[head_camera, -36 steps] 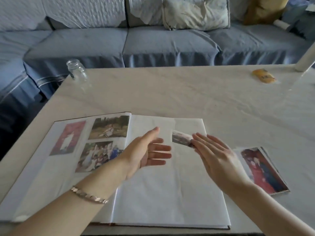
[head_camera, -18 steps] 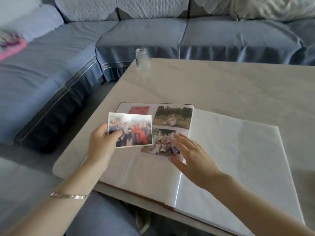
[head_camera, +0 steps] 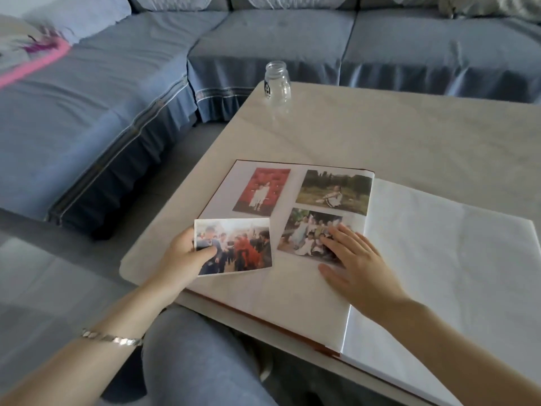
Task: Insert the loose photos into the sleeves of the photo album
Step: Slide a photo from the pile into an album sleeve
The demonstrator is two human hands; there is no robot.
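The photo album [head_camera: 433, 259] lies open on the table. Its left page carries three photos: a red one [head_camera: 262, 190], a field scene [head_camera: 333, 191] and a group shot [head_camera: 307, 232]. My left hand [head_camera: 184, 259] pinches a loose photo of a crowd [head_camera: 234, 247] by its left edge, thumb on top, holding it over the lower left of that page. My right hand [head_camera: 354, 265] lies flat with straight fingers on the left page, fingertips over the group shot. The right page is blank white.
A small clear glass jar [head_camera: 277, 83] stands at the table's far left corner. The pale table [head_camera: 409, 127] stretches beyond the album. A blue-covered sofa [head_camera: 117, 98] wraps around the left and back. My knee [head_camera: 199, 356] is under the near edge.
The loose photo went from my right fingertips over the right page to my left hand at the left page. My right hand moved onto the left page. The view swung left.
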